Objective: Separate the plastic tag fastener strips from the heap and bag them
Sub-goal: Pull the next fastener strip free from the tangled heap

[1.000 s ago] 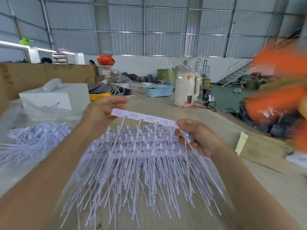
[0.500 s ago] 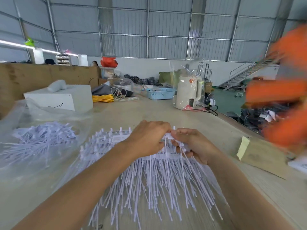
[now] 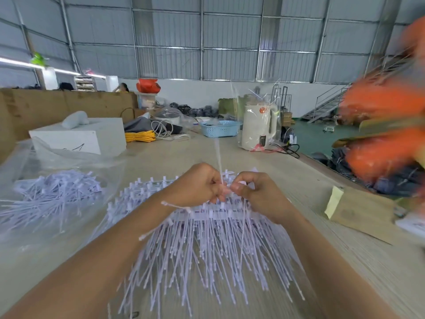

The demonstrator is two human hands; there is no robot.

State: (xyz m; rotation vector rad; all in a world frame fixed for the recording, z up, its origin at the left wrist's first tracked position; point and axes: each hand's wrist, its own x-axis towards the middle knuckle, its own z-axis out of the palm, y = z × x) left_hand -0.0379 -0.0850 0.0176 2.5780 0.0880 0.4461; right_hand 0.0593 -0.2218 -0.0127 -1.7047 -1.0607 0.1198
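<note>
Both hands now meet over the heap point(image 3: 207, 245) mid-tabletop; 1 s ago they were apart, stretching a strip. Left hand point(image 3: 197, 185) & right hand point(image 3: 257, 192) pinch one strand point(image 3: 218, 157), poking up. Bag point(image 3: 55, 192) waits near left edge, w/ earlier strips inside.

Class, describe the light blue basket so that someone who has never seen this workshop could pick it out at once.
Start at the long pale worktable and look to its far end. There a tall cream electric kettle stands wrapped in clear plastic; the light blue basket sits just left of it. It is low, with perforated sides, and is the only blue thing among the white and grey clutter there.
</note>
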